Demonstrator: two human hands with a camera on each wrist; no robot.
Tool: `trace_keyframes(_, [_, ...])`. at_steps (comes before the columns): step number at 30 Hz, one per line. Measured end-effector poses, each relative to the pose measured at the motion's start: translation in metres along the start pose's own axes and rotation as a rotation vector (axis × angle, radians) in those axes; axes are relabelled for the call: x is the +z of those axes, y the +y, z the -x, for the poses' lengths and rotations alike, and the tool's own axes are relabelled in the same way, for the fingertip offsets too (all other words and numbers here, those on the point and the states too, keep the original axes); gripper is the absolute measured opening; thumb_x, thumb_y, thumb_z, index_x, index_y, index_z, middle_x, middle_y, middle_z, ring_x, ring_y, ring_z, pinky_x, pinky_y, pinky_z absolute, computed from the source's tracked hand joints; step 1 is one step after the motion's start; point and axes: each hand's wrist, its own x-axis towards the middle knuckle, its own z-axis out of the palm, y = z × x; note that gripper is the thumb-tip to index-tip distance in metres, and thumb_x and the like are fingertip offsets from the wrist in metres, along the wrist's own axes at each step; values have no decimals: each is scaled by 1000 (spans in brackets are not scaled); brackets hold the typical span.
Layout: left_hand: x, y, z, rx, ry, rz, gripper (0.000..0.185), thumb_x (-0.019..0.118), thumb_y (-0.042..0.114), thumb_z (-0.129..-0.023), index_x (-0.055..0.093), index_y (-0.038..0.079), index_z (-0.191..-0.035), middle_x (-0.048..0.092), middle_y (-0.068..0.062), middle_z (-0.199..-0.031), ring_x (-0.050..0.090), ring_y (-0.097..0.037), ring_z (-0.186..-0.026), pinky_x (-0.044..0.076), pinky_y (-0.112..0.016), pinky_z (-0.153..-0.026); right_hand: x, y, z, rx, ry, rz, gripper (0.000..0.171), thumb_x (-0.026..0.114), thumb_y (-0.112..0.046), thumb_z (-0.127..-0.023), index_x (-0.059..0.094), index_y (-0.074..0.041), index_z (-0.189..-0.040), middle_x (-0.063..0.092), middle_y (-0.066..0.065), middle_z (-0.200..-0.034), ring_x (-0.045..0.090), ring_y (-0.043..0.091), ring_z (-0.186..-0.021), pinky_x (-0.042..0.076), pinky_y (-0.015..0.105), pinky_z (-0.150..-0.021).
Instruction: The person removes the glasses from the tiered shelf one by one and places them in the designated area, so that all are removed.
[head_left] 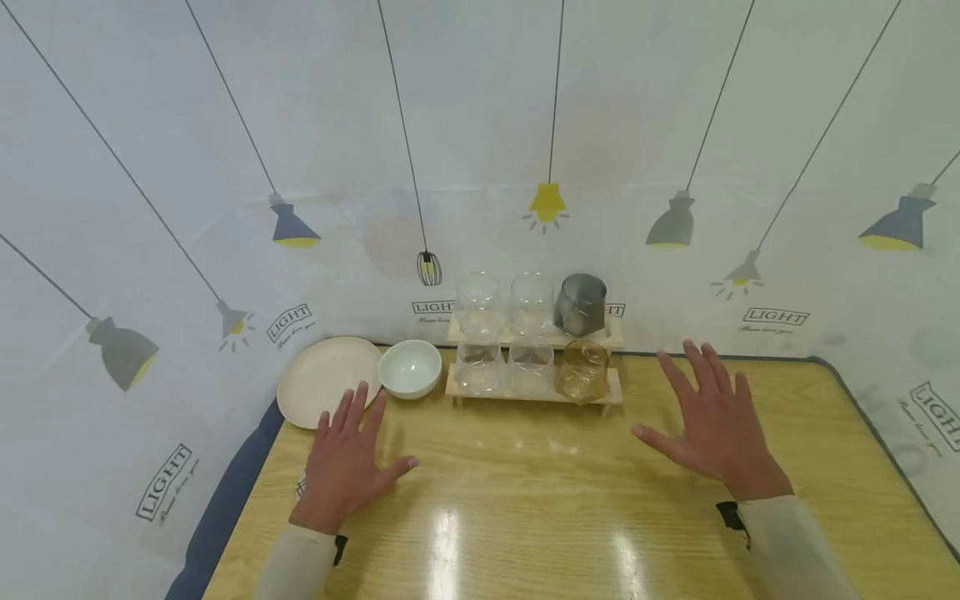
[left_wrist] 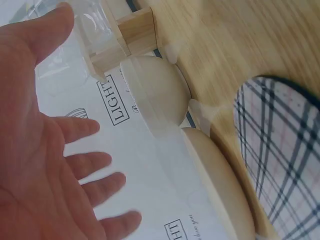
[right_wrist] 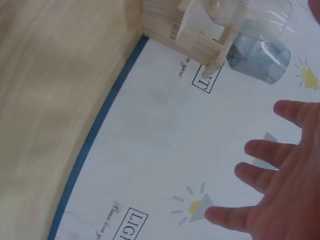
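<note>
My left hand (head_left: 347,457) hovers flat over the wooden table (head_left: 525,500) with fingers spread, holding nothing, close to a cream plate (head_left: 326,379) and a white bowl (head_left: 410,367). My right hand (head_left: 712,421) is also spread open above the table's right half, empty. Between them at the back stands a two-step wooden rack (head_left: 534,392) with several glasses: clear ones, an amber glass (head_left: 583,371) on the lower step and a grey glass (head_left: 581,304) on the upper. In the left wrist view the palm (left_wrist: 45,150) faces the bowl (left_wrist: 157,95) and plate (left_wrist: 220,185).
A white curtain with lamp prints (head_left: 480,150) closes off the back and sides. A checked cloth (left_wrist: 280,150) lies on the table under my left wrist. The table edge with blue trim (right_wrist: 95,135) runs beside the curtain on the right.
</note>
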Motion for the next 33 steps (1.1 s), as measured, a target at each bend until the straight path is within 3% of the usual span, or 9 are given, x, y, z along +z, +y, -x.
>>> trace_keyframes(6, [5,6,-9,72,78,76,91,75,57,-94,41,9,-162,34,-21,-170,42,-43,-152,46,-61,-119,0,-6,-18,-78,124,-96,102,79,-68,-75,53,-7,-152,48,29,-156,45,49,-144,47,70,-106])
trace_keyframes(8, [7,10,-13,68,87,105,85,74,54,-96,42,10,-161,37,-20,-168,46,-42,-148,52,-59,-113,0,-10,-24,-84,142,-117,99,81,-64,-74,55,-6,-151,49,28,-155,49,48,-140,51,69,-100])
trace_keyframes(11, [12,15,-18,52,85,163,78,72,50,-99,43,10,-160,40,-20,-167,49,-43,-146,55,-60,-108,-1,-13,-30,-87,158,-150,98,85,-58,-75,55,-5,-150,51,27,-152,53,48,-132,55,67,-90])
trace_keyframes(14, [18,20,-24,41,77,234,73,71,46,-100,44,12,-159,43,-18,-164,49,-42,-146,53,-60,-112,0,-15,-36,-89,161,-184,98,86,-53,-76,51,-3,-152,53,28,-148,53,49,-131,57,66,-90])
trace_keyframes(18, [28,27,-32,46,111,309,66,73,38,-101,48,13,-156,52,-15,-157,53,-38,-143,51,-57,-115,3,-17,-47,-57,124,-224,99,85,-49,-79,44,-1,-156,51,27,-149,49,48,-137,57,67,-94])
trace_keyframes(23, [40,36,-41,20,168,414,58,76,30,-99,56,12,-151,60,-17,-147,61,-38,-133,57,-58,-108,6,-22,-64,36,23,-330,91,79,-47,-91,38,-3,-160,44,26,-158,43,48,-144,51,70,-104])
trace_keyframes(29, [57,45,-56,-63,143,626,51,74,23,-101,59,12,-148,66,-18,-139,67,-36,-123,64,-50,-95,12,-27,-83,134,-71,-491,84,69,-48,-101,32,-6,-164,38,25,-164,38,48,-148,39,72,-115])
trace_keyframes(33, [65,51,-63,-113,130,779,48,73,18,-101,61,11,-147,67,-16,-139,71,-33,-120,65,-46,-97,17,-29,-93,188,-103,-564,84,66,-48,-103,28,-7,-166,36,26,-166,37,49,-150,36,73,-117])
